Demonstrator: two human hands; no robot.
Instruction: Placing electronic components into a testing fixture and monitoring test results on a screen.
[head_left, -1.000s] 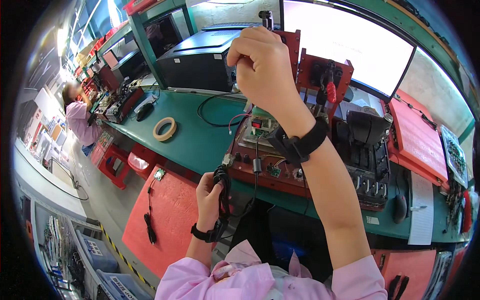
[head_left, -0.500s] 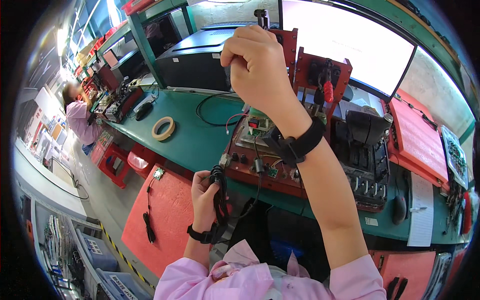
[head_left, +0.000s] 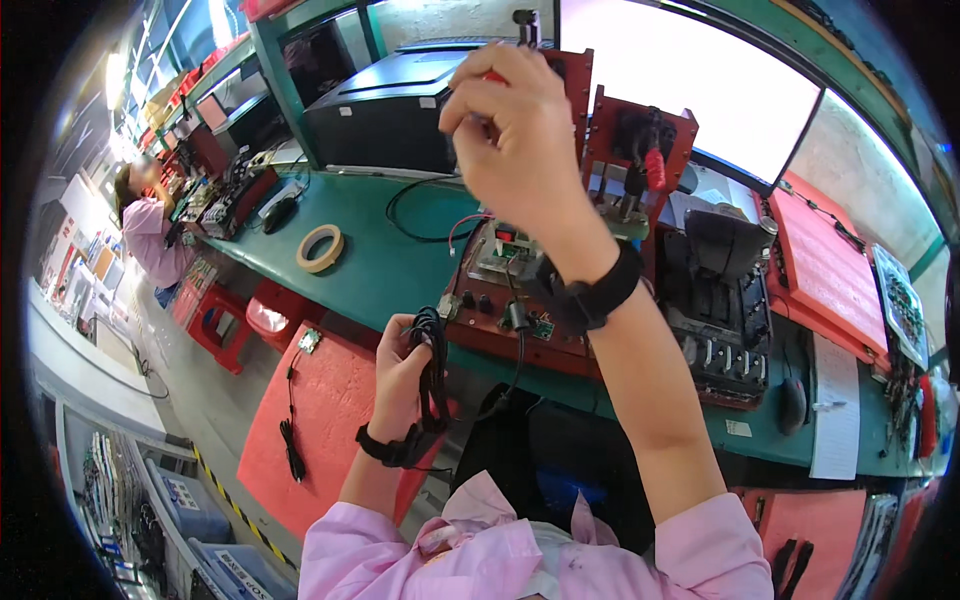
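Observation:
My left hand is closed around a bundled black cable in front of the bench edge. Raised high over the red test fixture, my right hand curls round a red clamp handle, mostly hidden by the fingers. Below that wrist, a green circuit board sits on the fixture, partly covered by my arm. A second clamp handle with a red grip hangs to the right of my right hand, untouched.
A tape roll and a mouse lie on the green bench. Behind stand a black computer case and a bright monitor. Pink foam at left carries a small cabled board. A co-worker sits far left.
My right fingers have loosened a little, and red now shows between them. My left hand has shifted slightly up and left with the cable. The whole view has moved a little.

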